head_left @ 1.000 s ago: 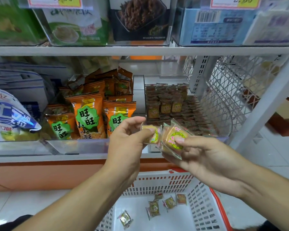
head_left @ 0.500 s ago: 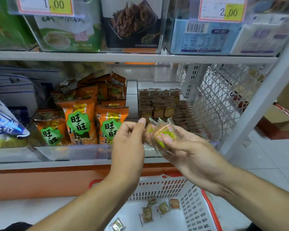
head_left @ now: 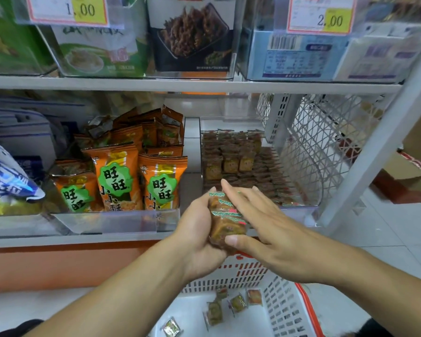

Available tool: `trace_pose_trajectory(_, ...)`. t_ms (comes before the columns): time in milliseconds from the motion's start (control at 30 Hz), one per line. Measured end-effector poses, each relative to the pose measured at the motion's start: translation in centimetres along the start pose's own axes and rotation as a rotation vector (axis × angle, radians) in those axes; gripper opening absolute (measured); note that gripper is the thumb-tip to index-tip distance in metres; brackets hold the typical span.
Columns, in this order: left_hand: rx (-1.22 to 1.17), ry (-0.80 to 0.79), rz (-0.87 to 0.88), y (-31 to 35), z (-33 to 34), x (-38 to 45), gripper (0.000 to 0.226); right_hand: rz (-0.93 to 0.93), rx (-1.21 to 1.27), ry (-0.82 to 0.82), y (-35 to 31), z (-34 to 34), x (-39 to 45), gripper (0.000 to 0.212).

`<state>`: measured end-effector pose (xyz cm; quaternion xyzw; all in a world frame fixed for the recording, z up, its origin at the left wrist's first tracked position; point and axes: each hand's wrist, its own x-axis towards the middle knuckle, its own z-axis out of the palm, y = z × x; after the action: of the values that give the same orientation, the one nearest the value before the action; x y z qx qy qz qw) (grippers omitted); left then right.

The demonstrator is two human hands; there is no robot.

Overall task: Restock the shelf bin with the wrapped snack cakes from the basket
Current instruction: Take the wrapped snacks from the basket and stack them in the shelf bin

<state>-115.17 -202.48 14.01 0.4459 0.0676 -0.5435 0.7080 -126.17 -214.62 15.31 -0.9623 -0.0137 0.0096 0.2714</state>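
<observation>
A stack of wrapped snack cakes (head_left: 225,218) with green-edged clear wrappers sits between both hands, just in front of the shelf edge. My left hand (head_left: 199,229) cups the stack from the left and below. My right hand (head_left: 258,220) lies against its right side, fingers straight over the top and thumb at the bottom. Behind the hands, the clear shelf bin (head_left: 299,205) holds rows of the same brown cakes (head_left: 231,161). Below, the white basket (head_left: 284,305) with a red rim holds several loose wrapped cakes (head_left: 237,303).
Orange snack bags (head_left: 117,176) fill the bin to the left. A white mesh panel (head_left: 326,142) and a slanted shelf post (head_left: 379,147) stand to the right. An upper shelf (head_left: 192,83) with price tags overhangs the bins. White floor tiles lie at the right.
The separate cakes held in each hand have been brought together into one stack, now pressed between both hands. The view has moved closer to the shelf.
</observation>
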Motion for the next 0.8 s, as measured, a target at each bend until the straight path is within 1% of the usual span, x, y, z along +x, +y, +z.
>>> trace_pose_trajectory(67, 0.043, 0.007, 0.012, -0.1, 0.3, -0.1, 0.059, 0.043, -0.021, -0.011, 0.1, 0.1, 0.0, 0.086)
trace_pose_trajectory(133, 0.094, 0.021, 0.041, -0.3, 0.5, -0.1, 0.061, 0.071, 0.067, 0.016, -0.1, -0.2, 0.0, 0.091)
trace_pose_trajectory(167, 0.116, 0.026, 0.056, -0.4, 0.6, 0.0, 0.065, 0.071, 0.105, 0.046, -0.2, -0.4, 0.0, 0.088)
trace_pose_trajectory(233, 0.167, 0.021, 0.075, -0.5, 1.0, 0.2, 0.075, 0.057, 0.134, 0.112, -0.2, -0.9, -0.1, 0.075)
trace_pose_trajectory(300, 0.161, -0.039, 0.088, -0.4, 1.4, 0.3, 0.080, 0.055, 0.126, 0.145, 0.0, -1.8, 0.0, 0.067)
trace_pose_trajectory(367, 0.137, -0.055, 0.166, -0.2, 1.7, 0.5, 0.075, 0.098, 0.131, 0.165, 0.9, -3.2, 0.2, 0.067)
trace_pose_trajectory(400, 0.179, -0.015, 0.260, -0.3, 1.8, 0.7, 0.065, 0.144, 0.122, 0.184, 1.7, -4.1, 0.5, 0.068)
trace_pose_trajectory(433, 0.284, 0.056, 0.384, -0.3, 1.8, 0.9, 0.050, 0.205, 0.082, 0.208, 2.6, -5.0, 1.1, 0.069)
trace_pose_trajectory(467, 0.465, 0.131, 0.527, -0.3, 1.6, 1.0, 0.035, 0.279, 0.004, 0.229, 3.7, -5.9, 1.9, 0.071)
trace_pose_trajectory(500, 0.685, 0.182, 0.673, -0.4, 1.4, 0.9, 0.023, 0.356, -0.091, 0.246, 4.9, -6.7, 2.9, 0.073)
trace_pose_trajectory(533, 0.906, 0.201, 0.771, -0.3, 1.1, 1.0, 0.018, 0.430, -0.172, 0.252, 6.2, -7.3, 4.1, 0.073)
trace_pose_trajectory(567, 1.106, 0.200, 0.813, -0.3, 0.7, 1.2, 0.023, 0.500, -0.225, 0.239, 7.5, -7.7, 5.4, 0.072)
trace_pose_trajectory(600, 1.284, 0.194, 0.829, -0.3, 0.2, 1.5, 0.033, 0.563, -0.246, 0.211, 8.7, -7.9, 6.7, 0.069)
trace_pose_trajectory(667, 1.559, 0.180, 0.840, -0.4, -0.5, 2.4, 0.051, 0.645, -0.237, 0.145, 11.3, -8.2, 9.2, 0.062)
trace_pose_trajectory(733, 1.683, 0.172, 0.840, -0.7, -0.9, 3.0, 0.063, 0.666, -0.214, 0.091, 13.3, -8.7, 11.0, 0.060)
trace_pose_trajectory(767, 1.707, 0.174, 0.833, -0.8, -1.1, 3.3, 0.067, 0.646, -0.193, 0.082, 14.1, -9.0, 11.6, 0.055)
trace_pose_trajectory(800, 1.724, 0.177, 0.825, -0.9, -1.2, 3.6, 0.069, 0.612, -0.168, 0.079, 14.7, -9.2, 12.2, 0.046)
